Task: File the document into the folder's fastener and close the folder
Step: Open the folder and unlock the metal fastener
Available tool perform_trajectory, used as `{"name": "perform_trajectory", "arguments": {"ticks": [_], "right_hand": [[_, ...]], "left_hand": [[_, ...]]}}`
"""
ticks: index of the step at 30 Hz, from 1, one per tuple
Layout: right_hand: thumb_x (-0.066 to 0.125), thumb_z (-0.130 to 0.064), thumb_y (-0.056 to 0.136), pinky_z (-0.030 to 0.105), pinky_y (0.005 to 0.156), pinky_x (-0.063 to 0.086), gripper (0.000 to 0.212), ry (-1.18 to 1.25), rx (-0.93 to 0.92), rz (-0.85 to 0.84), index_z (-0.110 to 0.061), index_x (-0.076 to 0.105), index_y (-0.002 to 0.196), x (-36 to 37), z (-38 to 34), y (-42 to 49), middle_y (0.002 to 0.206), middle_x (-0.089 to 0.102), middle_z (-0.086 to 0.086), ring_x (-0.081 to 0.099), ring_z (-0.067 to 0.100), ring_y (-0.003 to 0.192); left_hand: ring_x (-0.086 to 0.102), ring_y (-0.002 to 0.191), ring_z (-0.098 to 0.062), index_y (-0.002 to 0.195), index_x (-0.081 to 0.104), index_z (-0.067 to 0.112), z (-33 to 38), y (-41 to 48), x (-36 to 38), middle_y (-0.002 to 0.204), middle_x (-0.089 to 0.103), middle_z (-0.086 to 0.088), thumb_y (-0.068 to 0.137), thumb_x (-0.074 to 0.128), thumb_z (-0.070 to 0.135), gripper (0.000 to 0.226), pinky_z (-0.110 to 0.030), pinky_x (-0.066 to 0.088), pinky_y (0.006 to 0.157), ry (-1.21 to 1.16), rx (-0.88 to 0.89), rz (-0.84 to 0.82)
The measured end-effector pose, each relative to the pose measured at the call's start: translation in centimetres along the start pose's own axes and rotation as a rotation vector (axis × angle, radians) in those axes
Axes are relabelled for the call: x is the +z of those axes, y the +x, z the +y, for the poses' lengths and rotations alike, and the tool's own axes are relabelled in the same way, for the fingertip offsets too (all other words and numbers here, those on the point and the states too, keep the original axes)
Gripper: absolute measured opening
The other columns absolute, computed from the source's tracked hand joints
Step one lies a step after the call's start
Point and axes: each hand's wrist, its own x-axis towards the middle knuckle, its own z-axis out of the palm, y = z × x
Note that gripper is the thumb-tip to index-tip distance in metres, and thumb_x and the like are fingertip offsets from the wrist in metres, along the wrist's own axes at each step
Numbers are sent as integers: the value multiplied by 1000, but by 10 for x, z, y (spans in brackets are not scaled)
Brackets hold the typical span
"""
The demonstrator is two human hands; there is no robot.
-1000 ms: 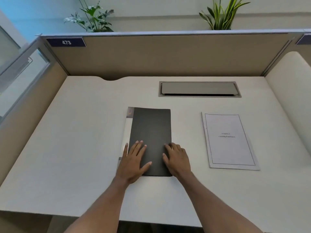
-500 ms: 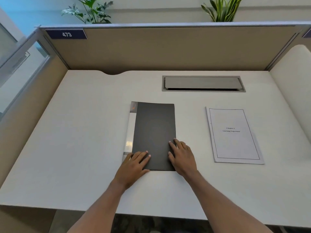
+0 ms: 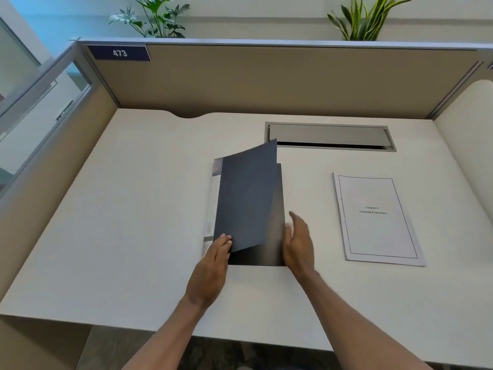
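A dark folder (image 3: 246, 198) with a pale spine strip on its left lies in the middle of the white desk (image 3: 133, 209). Its front cover is lifted and tilted up towards the left, hinged at the spine. My left hand (image 3: 213, 260) pinches the cover's lower left corner. My right hand (image 3: 297, 241) is at the folder's right edge, fingers spread, holding nothing I can see. The inside of the folder and its fastener are hidden in shadow under the cover. The white document (image 3: 376, 218), a printed title page with punch holes on its left margin, lies flat to the right.
A grey cable hatch (image 3: 329, 136) is set in the desk behind the folder. Beige partition walls (image 3: 266, 81) enclose the desk at the back and both sides, with a "473" label (image 3: 119, 53) and plants (image 3: 154, 17) above.
The folder's front cover was flat under both hands; now it is raised at its right side. My left hand took hold of its lower corner and my right hand moved off to the edge.
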Motion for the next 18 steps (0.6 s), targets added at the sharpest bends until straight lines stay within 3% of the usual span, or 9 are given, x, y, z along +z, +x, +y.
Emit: {"name": "perform_trajectory", "arguments": {"ticks": [3, 6, 8, 10, 12, 14, 16, 18], "right_hand": [[39, -40, 106, 33, 123, 29, 57, -376, -220, -269, -22, 29, 159, 16, 0, -8, 167, 27, 1, 27, 19, 153], [35, -50, 106, 37, 129, 11, 67, -594, -277, -392, -26, 11, 163, 33, -4, -14, 172, 4, 7, 5, 25, 159], [35, -54, 105, 39, 129, 6, 70, -686, -273, -419, -28, 6, 163, 37, -3, -16, 172, -2, 12, 0, 28, 159], [36, -55, 104, 39, 130, 5, 71, -740, -271, -420, -29, 6, 163, 38, -2, -17, 171, -3, 14, -2, 28, 159], [35, -56, 104, 39, 130, 6, 71, -762, -264, -421, -29, 7, 163, 36, -1, -15, 171, -3, 14, -2, 28, 159], [35, -57, 104, 40, 130, 7, 71, -775, -252, -416, -30, 6, 163, 32, 3, -14, 171, -2, 14, -2, 28, 159], [35, -57, 104, 39, 130, 7, 71, -782, -239, -403, -30, 7, 163, 26, 7, -13, 171, -2, 14, -2, 28, 159], [34, -58, 104, 39, 130, 8, 71, -793, -232, -393, -30, 7, 163, 21, 12, -12, 171, -2, 14, -1, 28, 159]], "left_hand": [[53, 142, -17, 148, 43, 12, 6, -3, -5, 156, 49, -4, 112, 23, 38, 48, -30, 48, 113, -268, -99, 36], [49, 142, -11, 147, 42, 13, 6, -8, -8, 154, 46, 0, 112, 27, 35, 44, -22, 46, 113, -459, -195, 111], [57, 125, -10, 138, 46, 12, 9, -12, -9, 138, 53, -5, 112, 32, 24, 32, -12, 48, 101, -520, -294, 195], [53, 88, -6, 116, 49, 13, 11, -15, -9, 105, 56, -2, 111, 32, 19, 19, -6, 45, 78, -499, -409, 307], [45, 69, -6, 98, 44, 23, 12, -15, -10, 83, 48, 6, 112, 32, 23, 19, -10, 39, 62, -460, -516, 431], [47, 61, -5, 91, 42, 28, 7, -12, -13, 74, 49, 5, 110, 37, 26, 20, -14, 39, 56, -439, -658, 535], [57, 66, -7, 92, 46, 23, -1, -9, -14, 76, 57, 3, 109, 44, 23, 18, -24, 50, 58, -453, -798, 611], [68, 80, -17, 97, 54, 13, -13, -6, -13, 88, 65, -2, 108, 50, 18, 13, -33, 61, 70, -550, -937, 638]]}}
